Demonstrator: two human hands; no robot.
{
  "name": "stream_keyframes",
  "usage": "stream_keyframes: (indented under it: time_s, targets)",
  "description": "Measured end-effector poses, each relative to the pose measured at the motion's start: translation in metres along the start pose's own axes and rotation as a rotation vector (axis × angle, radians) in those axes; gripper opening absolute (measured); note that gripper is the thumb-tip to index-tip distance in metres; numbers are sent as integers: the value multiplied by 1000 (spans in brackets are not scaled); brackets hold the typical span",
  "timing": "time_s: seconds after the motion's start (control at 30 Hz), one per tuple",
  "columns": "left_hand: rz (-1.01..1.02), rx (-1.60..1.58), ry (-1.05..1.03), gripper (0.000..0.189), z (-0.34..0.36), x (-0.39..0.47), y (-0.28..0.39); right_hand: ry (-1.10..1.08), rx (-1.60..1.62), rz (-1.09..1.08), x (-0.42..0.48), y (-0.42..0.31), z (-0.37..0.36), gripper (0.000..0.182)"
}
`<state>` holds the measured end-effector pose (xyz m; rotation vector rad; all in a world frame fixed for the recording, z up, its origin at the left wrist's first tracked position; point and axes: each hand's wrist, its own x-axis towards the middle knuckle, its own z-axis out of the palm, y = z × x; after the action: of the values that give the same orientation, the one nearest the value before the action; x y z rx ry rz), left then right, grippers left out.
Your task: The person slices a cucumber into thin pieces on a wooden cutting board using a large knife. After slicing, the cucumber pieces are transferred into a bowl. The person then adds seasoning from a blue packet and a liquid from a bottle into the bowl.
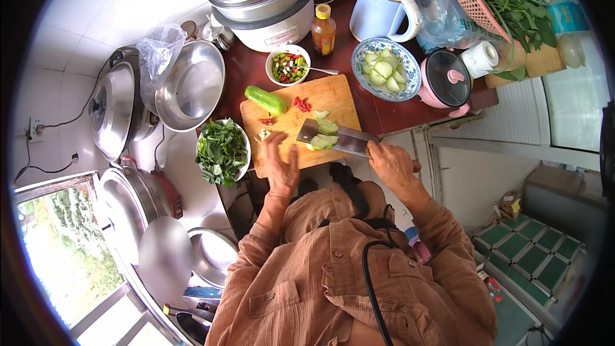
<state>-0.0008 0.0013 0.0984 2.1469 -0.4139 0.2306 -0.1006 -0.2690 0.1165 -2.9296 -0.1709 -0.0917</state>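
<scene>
My right hand (391,161) grips the handle of a cleaver (350,142), its blade lying nearly flat over the wooden cutting board (343,98). Pale green slices (323,142) of cucumber or a similar gourd rest on or against the blade. My left hand (282,166), empty with fingers apart, is over the board's near left edge. Close to its fingertips lie chopped pale pieces (263,134), possibly garlic. A cut green cucumber or gourd piece (265,100) sits at the board's far left. Red chili pieces (301,105) lie beside it.
A bowl (246,154) of chopped greens stands left of the board. Behind are a white bowl (288,82) of chopped peppers with a spoon, a sauce bottle (323,31) and an electric cooker (264,33). A patterned bowl (358,67) of slices, a kettle (372,7) and a pink pot (435,93) stand right.
</scene>
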Motion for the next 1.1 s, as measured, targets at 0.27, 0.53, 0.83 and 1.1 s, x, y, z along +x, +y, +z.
stream_keyframes:
  time_s: [0.27, 0.53, 0.83, 1.1]
  targets:
    - [317, 250, -666, 49, 34, 54, 26, 80, -109, -62, -4, 3, -2, 38]
    - [220, 185, -909, 48, 84, 100, -10, 136, -195, -94, 6, 13, -6, 31]
    - [155, 143, -809, 41, 113, 111, -33, 156, -121, -104, 1, 13, -18, 24]
    - [106, -84, -343, 18, 71, 125, -14, 19, 395, 211, -29, 23, -13, 16]
